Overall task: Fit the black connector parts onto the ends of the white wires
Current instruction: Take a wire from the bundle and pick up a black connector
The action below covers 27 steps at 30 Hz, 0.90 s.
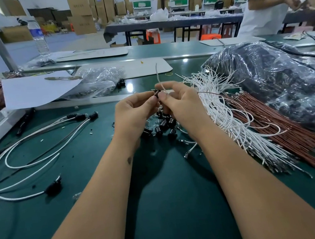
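two hands (134,110) (180,102) pinching black connector (156,94)

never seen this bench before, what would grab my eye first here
Dead centre, the left hand and right hand pinch a black connector with a white wire rising from it. To the right fans a big bundle of white wires; finished wires curl at left.

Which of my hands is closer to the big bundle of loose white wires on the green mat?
Right. Your right hand sits just beside the bundle of loose white wires, nearly touching it. Your left hand is farther, on the other side of the right hand.
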Available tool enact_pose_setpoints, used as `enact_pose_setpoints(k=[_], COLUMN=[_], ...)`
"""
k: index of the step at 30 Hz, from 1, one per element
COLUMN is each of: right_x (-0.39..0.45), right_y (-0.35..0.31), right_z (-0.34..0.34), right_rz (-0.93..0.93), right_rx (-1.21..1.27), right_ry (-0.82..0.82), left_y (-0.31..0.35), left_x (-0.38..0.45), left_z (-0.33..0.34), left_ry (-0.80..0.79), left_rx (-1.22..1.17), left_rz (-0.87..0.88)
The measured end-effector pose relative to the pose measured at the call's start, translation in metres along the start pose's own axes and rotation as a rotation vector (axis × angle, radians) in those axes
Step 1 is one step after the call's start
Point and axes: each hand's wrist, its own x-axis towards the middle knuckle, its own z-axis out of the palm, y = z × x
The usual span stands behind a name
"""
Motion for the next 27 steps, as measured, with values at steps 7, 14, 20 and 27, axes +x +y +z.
enact_pose_setpoints(k=[7, 14, 20, 27], right_x=[0.004, 0.005, 0.002, 0.002], right_y=[0.006, 0.008, 0.009, 0.008], right_z=[-0.012, -0.013, -0.014, -0.013], right_rz=[0.051, -0.003, -0.096, -0.172], right_rx=[-0.246, -0.434, -0.495, -0.549], right_ry=[0.132, 0.174, 0.226, 0.270], left_y=[0.001, 0.000, 0.000, 0.000], left_x=[0.007, 0.008, 0.007, 0.006], left_z=[-0.015, -0.017, -0.016, -0.014], left_ry=[0.129, 0.160, 0.161, 0.140], left_rx=[-0.038, 0.023, 0.062, 0.075], left_rz=[-0.009, 0.021, 0.020, 0.034])
